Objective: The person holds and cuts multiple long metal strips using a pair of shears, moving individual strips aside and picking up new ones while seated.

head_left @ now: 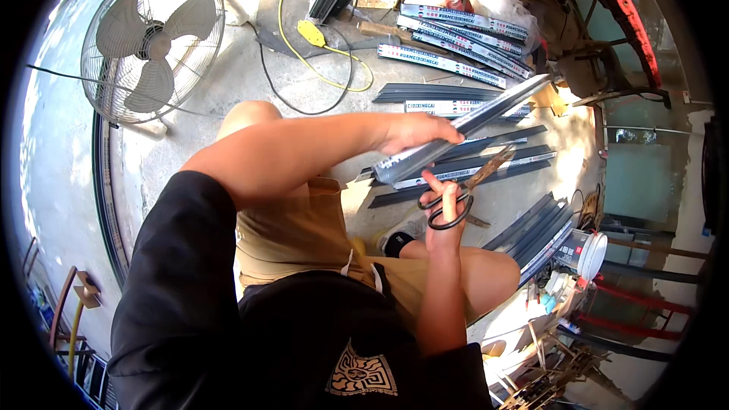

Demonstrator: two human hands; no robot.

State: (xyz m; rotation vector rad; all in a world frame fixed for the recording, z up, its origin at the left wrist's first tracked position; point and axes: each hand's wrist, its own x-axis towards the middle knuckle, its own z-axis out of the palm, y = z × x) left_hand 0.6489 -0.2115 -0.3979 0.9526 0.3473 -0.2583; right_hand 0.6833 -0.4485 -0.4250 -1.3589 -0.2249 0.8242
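Note:
My left hand (414,131) is wrapped round a long dark metal profile (505,103). It is held tilted above the floor, its far end up to the right and its near end down to the left. Just below it, my right hand (446,220) has its fingers through the black loops of a pair of scissors (488,168). Their rusty-looking blades point up to the right, seemingly apart from the profile. Underneath lie several dark profiles (478,168) with white printed strips on them.
More labelled profiles (463,24) are piled farther off, and another stack (531,228) lies to the right beside a white bucket (592,256). At far left stands a large fan (157,45). A yellow power socket (310,33) with cables rests on the concrete floor (250,68).

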